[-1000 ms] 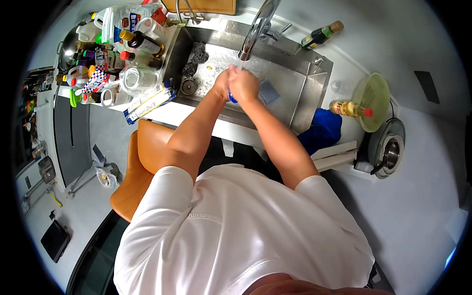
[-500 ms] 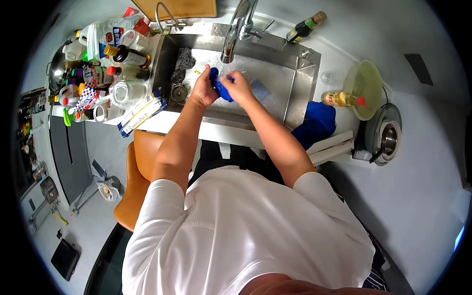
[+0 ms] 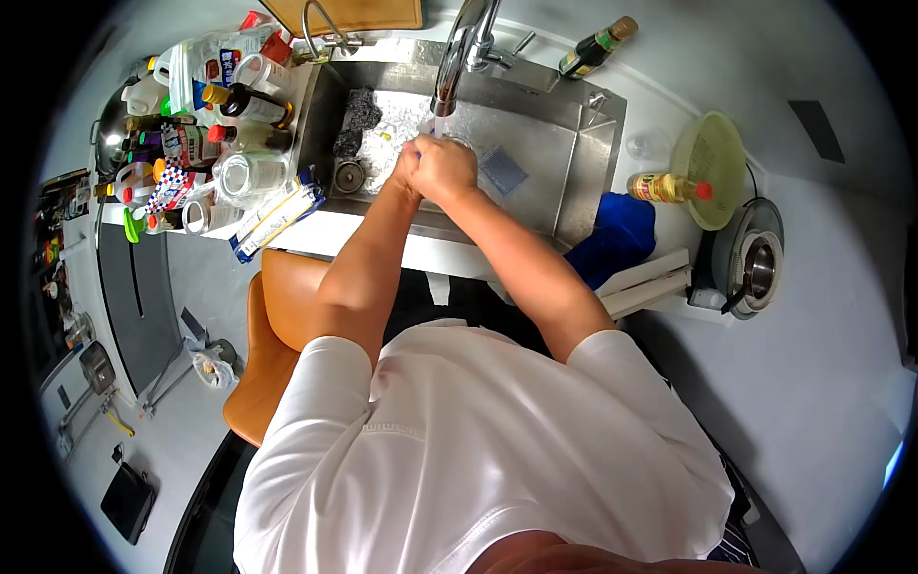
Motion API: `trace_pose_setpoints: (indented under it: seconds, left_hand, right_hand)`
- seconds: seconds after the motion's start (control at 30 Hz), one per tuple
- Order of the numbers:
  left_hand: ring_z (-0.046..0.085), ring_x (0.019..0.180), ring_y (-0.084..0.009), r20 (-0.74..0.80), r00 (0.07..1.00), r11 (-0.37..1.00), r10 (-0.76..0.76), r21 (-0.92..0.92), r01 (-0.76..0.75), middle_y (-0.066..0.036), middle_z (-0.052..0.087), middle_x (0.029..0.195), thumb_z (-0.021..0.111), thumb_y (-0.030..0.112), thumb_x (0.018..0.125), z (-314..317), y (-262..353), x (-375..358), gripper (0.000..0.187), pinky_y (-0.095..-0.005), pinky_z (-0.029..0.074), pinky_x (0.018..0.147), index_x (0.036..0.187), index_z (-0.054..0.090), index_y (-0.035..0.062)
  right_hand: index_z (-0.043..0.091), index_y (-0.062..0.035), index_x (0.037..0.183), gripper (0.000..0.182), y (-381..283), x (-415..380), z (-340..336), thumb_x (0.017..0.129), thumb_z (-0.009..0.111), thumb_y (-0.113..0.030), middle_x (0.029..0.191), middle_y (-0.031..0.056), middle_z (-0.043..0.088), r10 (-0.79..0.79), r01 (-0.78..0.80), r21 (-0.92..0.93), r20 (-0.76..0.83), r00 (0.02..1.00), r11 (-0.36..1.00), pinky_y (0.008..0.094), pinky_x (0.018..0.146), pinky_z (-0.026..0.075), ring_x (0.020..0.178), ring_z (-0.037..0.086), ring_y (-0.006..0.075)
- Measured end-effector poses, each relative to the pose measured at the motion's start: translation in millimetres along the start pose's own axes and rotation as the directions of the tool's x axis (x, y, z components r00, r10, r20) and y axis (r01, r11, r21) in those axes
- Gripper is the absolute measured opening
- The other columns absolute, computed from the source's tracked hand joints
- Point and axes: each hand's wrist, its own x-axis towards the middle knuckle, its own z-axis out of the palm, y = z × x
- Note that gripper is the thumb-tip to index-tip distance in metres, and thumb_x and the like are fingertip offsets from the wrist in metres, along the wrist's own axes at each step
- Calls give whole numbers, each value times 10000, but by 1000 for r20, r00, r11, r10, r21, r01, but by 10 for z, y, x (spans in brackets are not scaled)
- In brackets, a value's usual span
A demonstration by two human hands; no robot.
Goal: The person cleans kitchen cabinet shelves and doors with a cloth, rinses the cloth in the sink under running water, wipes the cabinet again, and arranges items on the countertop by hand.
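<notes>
Under the faucet (image 3: 446, 100), my left hand (image 3: 406, 172) and my right hand (image 3: 444, 166) are closed tightly against each other. Only a speck of blue shows between them; the blue cloth they grip is otherwise hidden by my fingers. Water runs from the spout onto or just behind the hands. Around them is the steel sink (image 3: 535, 120), with shallow water on its bottom. A flat blue-grey cloth (image 3: 503, 169) lies in the basin to the right. Dark mesh scouring pads (image 3: 361, 110) rest at its left, above the drain (image 3: 349, 176).
Bottles, jars and packets crowd the left counter, including a dark bottle (image 3: 251, 105) and a blue-yellow packet (image 3: 277, 218). On the right are a blue cloth heap (image 3: 617, 241), an oil bottle (image 3: 660, 187) and a green colander (image 3: 710, 172). A sauce bottle (image 3: 595, 50) stands behind the sink.
My hands have come together, the right closing over the left, and the blue cloth is now almost wholly covered. Water now streams from the faucet and splashes around the hands.
</notes>
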Motion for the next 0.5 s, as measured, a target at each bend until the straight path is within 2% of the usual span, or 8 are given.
trace_pose_setpoints:
  seconds: [0.1,0.17,0.27,0.3,0.37,0.4,0.47,0.5]
  left_hand:
    - [702,839,-282,-305,949,980,79,196,-18,-129,719,964,474,406,1091,574,59,-152,399,-441,598,804,1053,675,63]
    - [728,940,-300,-430,902,982,-45,145,118,-160,734,1075,456,334,1084,577,103,-88,377,-448,606,900,1189,660,34]
    - [718,982,-305,-480,877,987,1,142,76,-166,727,1108,456,309,1083,783,147,-143,358,-463,585,944,1195,646,27]
    - [708,993,-301,-496,868,990,18,133,56,-161,723,1081,448,285,1080,874,180,-180,331,-468,571,966,1175,648,38]
    - [689,1011,-308,-493,869,995,43,96,5,-172,704,1101,466,279,1073,865,235,-231,319,-464,553,989,1149,639,22]
    - [677,1048,-313,-469,878,994,90,102,-47,-181,693,1133,470,273,1068,679,256,-239,325,-465,543,1004,1168,627,7]
    - [640,1139,-326,-445,887,992,124,83,-97,-202,659,1218,471,258,1056,314,278,-271,359,-475,522,1041,1236,583,-32]
    - [640,1139,-326,-446,886,992,124,81,-98,-202,659,1218,471,258,1056,289,278,-311,359,-475,522,1041,1236,583,-32]
  right_hand:
    - [772,-100,915,321,73,101,15,929,641,-394,883,197,753,52,-48,-92,36,998,995,505,780,565,840,735,393]
    - [766,-35,893,419,243,181,85,954,652,-433,851,202,748,321,-294,215,-103,941,931,477,714,559,805,730,380]
    - [739,-39,1150,513,1229,435,674,1044,558,-507,1056,161,766,692,-736,319,259,674,597,437,788,568,936,741,290]
    - [662,-52,1266,547,1259,366,660,1045,555,-540,1175,125,730,624,-730,682,550,555,47,430,749,563,920,717,263]
    - [603,-74,1292,522,1030,206,174,1024,614,-522,1151,107,706,466,-805,582,747,473,-117,392,699,552,887,692,231]
    - [603,-74,1292,522,921,116,36,1024,614,-522,1151,107,706,468,-808,578,748,470,-114,392,699,552,887,692,231]
    - [621,-77,1208,442,797,-3,-119,999,684,-461,1040,76,687,232,-685,725,655,719,76,318,651,519,843,649,153]
    - [621,-77,1208,442,833,-12,-84,999,684,-461,1040,76,687,233,-687,723,657,717,76,318,651,519,843,649,153]
